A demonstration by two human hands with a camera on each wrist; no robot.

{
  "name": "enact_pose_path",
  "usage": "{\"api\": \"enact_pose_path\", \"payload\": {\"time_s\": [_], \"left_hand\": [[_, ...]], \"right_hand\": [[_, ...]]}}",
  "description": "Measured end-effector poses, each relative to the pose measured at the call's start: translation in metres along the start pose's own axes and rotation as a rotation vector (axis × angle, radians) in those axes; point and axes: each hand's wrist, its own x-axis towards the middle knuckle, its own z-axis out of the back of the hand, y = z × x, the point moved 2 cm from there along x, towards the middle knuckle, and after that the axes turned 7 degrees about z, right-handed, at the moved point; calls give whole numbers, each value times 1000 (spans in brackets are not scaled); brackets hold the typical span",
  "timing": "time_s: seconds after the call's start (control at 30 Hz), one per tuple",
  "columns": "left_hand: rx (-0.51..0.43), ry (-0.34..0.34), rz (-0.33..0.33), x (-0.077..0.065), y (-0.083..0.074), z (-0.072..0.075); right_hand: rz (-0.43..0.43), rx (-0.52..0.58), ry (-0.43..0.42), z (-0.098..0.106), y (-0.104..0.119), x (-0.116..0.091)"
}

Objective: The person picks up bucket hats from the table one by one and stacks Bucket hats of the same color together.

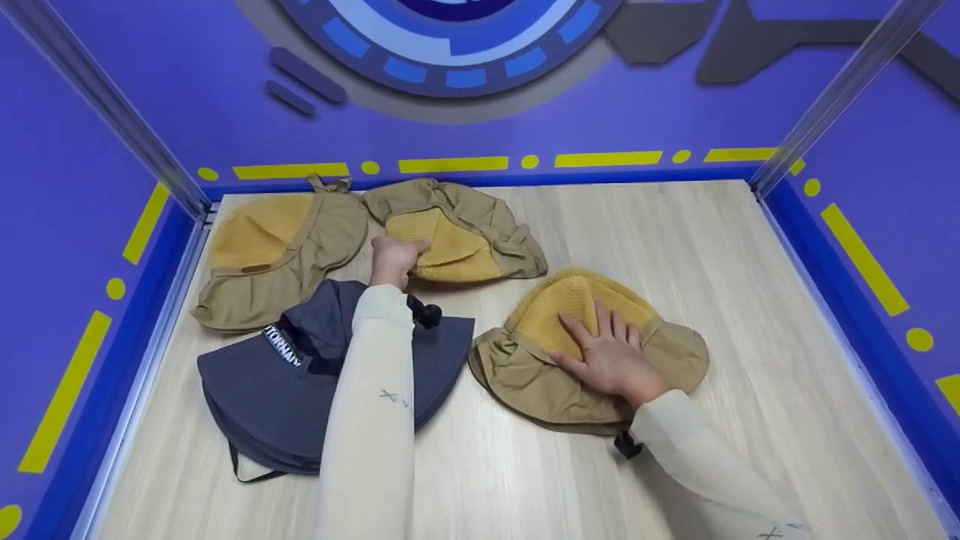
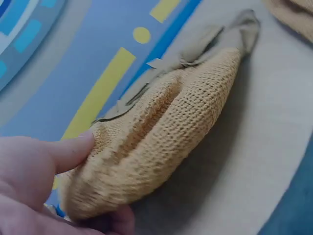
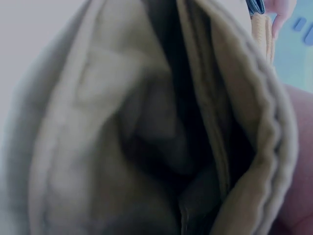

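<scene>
My left hand (image 1: 395,261) pinches the knitted yellow crown of a sun hat (image 1: 461,251) with a tan fabric brim, at the back of the table. In the left wrist view, the thumb lies on top of the folded knit crown (image 2: 166,117) and fingertips show beneath. On the right, my right hand (image 1: 616,364) rests with spread fingers on another yellow-and-tan hat (image 1: 551,319); its brim edge looks doubled, so a second hat may lie under it. Blurred tan brim folds (image 3: 98,132) fill most of the right wrist view.
A third yellow-and-tan hat (image 1: 259,232) lies at the back left. Dark grey brimmed hats (image 1: 255,405), apparently stacked, with a white-lettered label and black strap, lie in front, partly under my left forearm. Blue-purple walls (image 1: 187,90) surround the wooden table (image 1: 810,420).
</scene>
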Motion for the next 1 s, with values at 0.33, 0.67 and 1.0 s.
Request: {"api": "enact_pose_path", "payload": {"time_s": [0.33,0.67,1.0], "left_hand": [[-708,258,159,0,2,-21],[-939,285,8,-33,1,-49],[-941,284,-219,-95,-8,-74]], "right_hand": [[2,6,-6,0,1,1],[5,-8,-17,-2,-2,-3],[18,22,-43,-1,-3,-2]]}}
